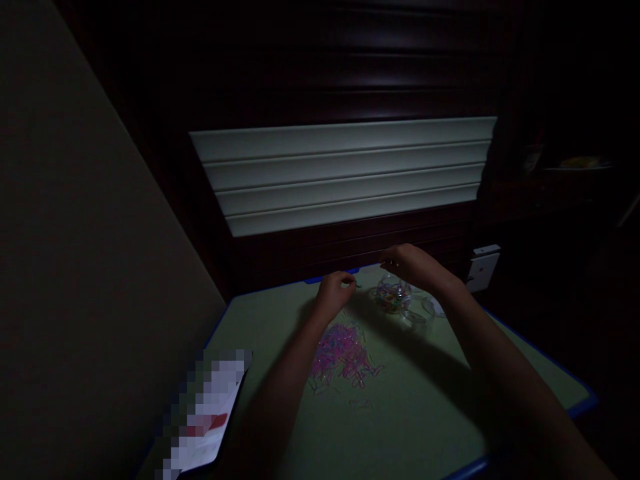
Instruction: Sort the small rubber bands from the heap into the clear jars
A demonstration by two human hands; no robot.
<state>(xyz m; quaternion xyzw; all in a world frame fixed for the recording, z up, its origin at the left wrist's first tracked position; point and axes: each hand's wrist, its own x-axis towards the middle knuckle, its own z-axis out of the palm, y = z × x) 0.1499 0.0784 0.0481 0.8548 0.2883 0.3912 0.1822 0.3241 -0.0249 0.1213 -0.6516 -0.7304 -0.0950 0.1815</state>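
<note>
My left hand (337,291) is closed in a pinch above the table, with a small green piece (358,285) at its fingertips, too small to name surely. Just in front of my left forearm lies a loose pile of thin pink and purple loops (345,350), perhaps paper clips or small bands. Over the mouth of a round clear jar (394,293), my right hand (403,261) hangs with its fingers bent together. Whatever it holds is too dark to make out. Inside the jar are many-coloured loops.
Clear lids or dishes (414,317) lie right of the jar. A lit tablet or phone (215,413), its screen blurred out, sits at the left edge of the pale green table (400,420), which has a blue rim. Dark panelling stands behind; a white box (484,270) is beyond the right edge.
</note>
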